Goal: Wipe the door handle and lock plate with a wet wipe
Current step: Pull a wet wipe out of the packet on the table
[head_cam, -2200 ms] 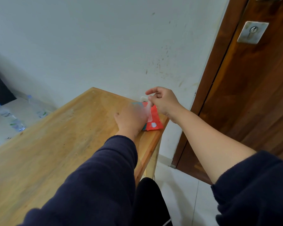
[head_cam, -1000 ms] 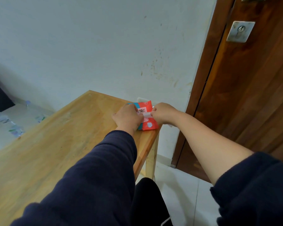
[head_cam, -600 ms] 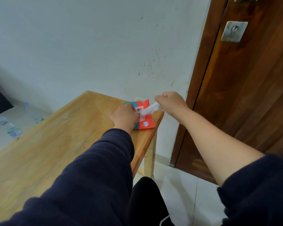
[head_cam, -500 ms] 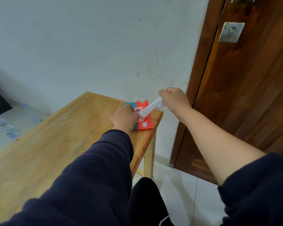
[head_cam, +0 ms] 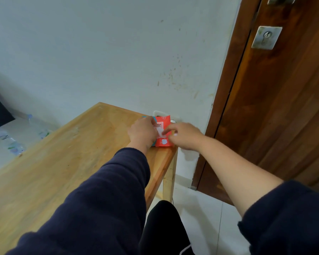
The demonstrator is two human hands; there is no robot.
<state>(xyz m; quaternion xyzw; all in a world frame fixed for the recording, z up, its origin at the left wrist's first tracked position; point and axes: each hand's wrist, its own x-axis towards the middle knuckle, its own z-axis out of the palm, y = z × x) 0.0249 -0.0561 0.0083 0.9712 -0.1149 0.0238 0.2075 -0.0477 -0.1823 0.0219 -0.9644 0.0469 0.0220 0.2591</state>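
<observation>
Both sets of your fingers point(head_cam: 167, 128) pinch at the white flap on a red wipe pack point(head_cam: 163, 132); your left hand point(head_cam: 142, 132) pins it at the bench point(head_cam: 63, 162) corner, your right hand point(head_cam: 184, 136) blurred. Up right, a dull steel lock plate point(head_cam: 266, 38) sits on the door point(head_cam: 284, 107).

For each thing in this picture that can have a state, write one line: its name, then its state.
wet wipe pack: flat on the table corner, flap area under the fingers.
left hand: pressing on the pack.
right hand: fingers at the pack's opening; whether it holds a wipe is unclear.
door: shut.
lock plate: untouched.
</observation>
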